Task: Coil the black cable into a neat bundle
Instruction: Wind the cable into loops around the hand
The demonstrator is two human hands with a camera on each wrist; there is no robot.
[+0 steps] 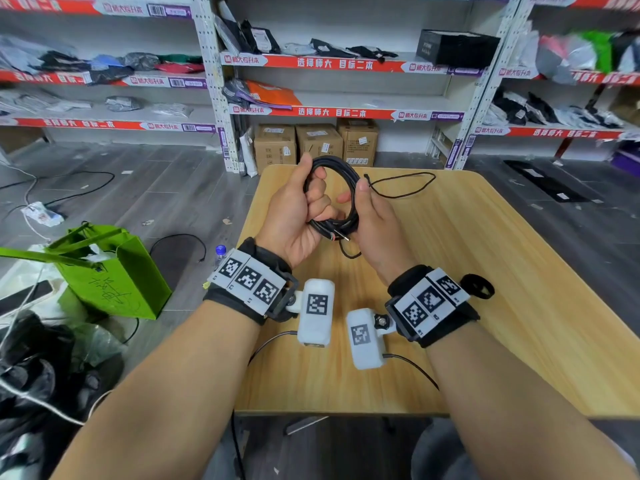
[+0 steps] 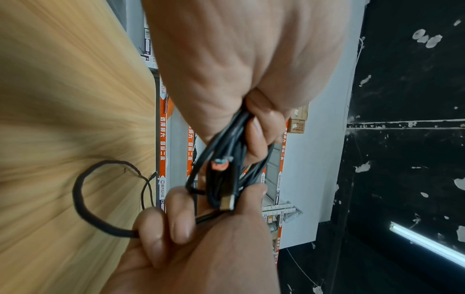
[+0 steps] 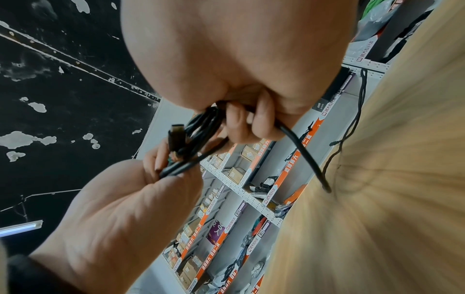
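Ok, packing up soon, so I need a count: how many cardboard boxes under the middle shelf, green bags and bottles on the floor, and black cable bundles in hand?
Cardboard boxes: 3
Green bag: 1
Bottle: 1
Black cable bundle: 1
Total: 6

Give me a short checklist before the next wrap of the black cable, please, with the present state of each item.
1. Left hand grips the coil: ok.
2. Right hand holds the coil's other side: ok.
3. Loops lie together, none slipping out: ok.
4. Plug is tucked in: not ok, it sticks out near the hands.
5. Loose tail is gathered: not ok, it lies on the table.
6. Tail is free of knots: cannot tell.
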